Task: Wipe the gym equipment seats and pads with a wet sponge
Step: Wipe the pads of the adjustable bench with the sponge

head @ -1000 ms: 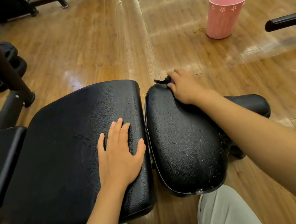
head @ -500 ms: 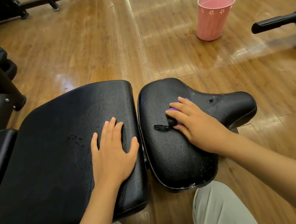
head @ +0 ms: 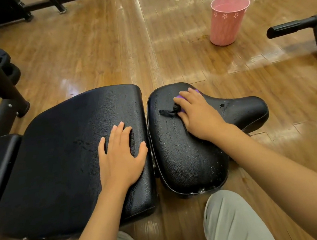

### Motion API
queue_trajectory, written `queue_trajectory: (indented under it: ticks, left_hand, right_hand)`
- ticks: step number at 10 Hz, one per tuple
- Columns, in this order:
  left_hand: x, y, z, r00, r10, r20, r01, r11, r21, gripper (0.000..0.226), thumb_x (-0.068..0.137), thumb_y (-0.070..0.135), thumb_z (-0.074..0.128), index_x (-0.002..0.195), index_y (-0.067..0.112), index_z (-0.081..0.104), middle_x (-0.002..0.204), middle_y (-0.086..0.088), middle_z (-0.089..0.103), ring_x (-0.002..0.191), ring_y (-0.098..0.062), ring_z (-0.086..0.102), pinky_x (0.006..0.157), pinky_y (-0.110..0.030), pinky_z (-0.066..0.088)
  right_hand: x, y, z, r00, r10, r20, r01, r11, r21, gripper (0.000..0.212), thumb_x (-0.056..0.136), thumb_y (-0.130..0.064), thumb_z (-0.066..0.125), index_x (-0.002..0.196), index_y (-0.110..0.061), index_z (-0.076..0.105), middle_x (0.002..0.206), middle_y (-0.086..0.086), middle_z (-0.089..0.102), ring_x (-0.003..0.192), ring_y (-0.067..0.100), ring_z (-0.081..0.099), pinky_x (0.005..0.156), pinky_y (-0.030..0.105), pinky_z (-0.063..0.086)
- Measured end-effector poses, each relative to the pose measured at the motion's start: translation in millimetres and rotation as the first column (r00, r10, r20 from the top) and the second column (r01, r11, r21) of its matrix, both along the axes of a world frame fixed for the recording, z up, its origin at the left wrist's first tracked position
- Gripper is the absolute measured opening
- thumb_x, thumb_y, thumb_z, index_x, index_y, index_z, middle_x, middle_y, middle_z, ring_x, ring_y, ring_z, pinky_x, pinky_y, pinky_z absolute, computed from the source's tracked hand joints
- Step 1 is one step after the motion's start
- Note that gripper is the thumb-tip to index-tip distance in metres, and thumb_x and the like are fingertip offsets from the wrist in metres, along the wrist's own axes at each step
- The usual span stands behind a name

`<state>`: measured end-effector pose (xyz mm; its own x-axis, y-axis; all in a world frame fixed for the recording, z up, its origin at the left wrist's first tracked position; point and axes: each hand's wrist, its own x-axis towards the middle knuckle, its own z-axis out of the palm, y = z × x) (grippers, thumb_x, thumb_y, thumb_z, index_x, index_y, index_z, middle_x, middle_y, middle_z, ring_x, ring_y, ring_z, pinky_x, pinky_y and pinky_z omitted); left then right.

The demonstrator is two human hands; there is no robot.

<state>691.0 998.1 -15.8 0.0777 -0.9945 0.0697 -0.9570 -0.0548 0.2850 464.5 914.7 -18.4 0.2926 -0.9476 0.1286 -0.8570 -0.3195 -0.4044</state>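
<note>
Purple sponge point(head: 181, 97) sits almost hidden under your right hand point(head: 199, 114), whose fingers curl over it and press it onto the small black seat point(head: 184, 156), with a dark strap or tag trailing off it to the left. Your left hand point(head: 121, 157) lies flat and relaxed on the larger pad point(head: 61, 152). Beads of water dot the seat, so your grip could slide off the narrow nose. Drips may slick the wooden floor point(head: 104, 52) near the pink bucket point(head: 228, 20). No brand or writing is legible anywhere.
</note>
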Motion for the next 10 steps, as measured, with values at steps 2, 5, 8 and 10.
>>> queue_trajectory:
  ticks: [2,5,8,10]
  left_hand:
    - [0,1,1,1.0,0.002,-0.008,-0.002,1.0,0.0,0.059,0.097,0.05,0.045,0.15,0.023,0.038,0.164,0.006,0.022,0.152,-0.008,0.009,0.124,-0.041,0.001]
    - [0,0,1,1.0,0.001,-0.008,-0.001,1.0,0.003,0.059,0.098,0.051,0.043,0.15,0.024,0.037,0.164,0.007,0.021,0.152,-0.008,0.008,0.124,-0.04,0.0]
    - [0,0,2,1.0,0.002,-0.021,-0.002,1.0,0.006,0.057,0.098,0.051,0.044,0.149,0.025,0.037,0.164,0.006,0.022,0.152,-0.009,0.008,0.124,-0.04,-0.001]
    - [1,-1,-1,1.0,-0.002,-0.019,0.002,1.0,-0.006,0.057,0.098,0.051,0.044,0.148,0.024,0.038,0.163,0.005,0.023,0.152,-0.01,0.01,0.124,-0.042,0.0]
  right_hand:
    - [-10,98,-5,0.983,0.18,0.033,-0.174,0.976,-0.13,0.04,0.092,-0.033,0.053,0.121,-0.008,0.065,0.135,0.009,0.058,0.137,0.031,0.042,0.119,0.04,0.026]
    - [-23,101,-22,0.96,0.266,0.091,-0.228,0.926,-0.301,0.028,0.099,-0.03,0.054,0.111,-0.01,0.069,0.13,0.005,0.062,0.134,0.027,0.048,0.116,0.038,0.033]
    - [-11,83,-21,0.987,0.032,0.156,0.007,0.97,-0.244,0.038,0.095,-0.027,0.048,0.121,-0.007,0.068,0.132,0.007,0.062,0.137,0.025,0.045,0.111,0.048,0.04]
    - [-22,143,-36,0.904,0.3,0.306,-0.186,0.918,-0.35,0.024,0.09,-0.009,0.066,0.113,-0.004,0.072,0.127,0.006,0.065,0.133,0.026,0.05,0.109,0.045,0.043]
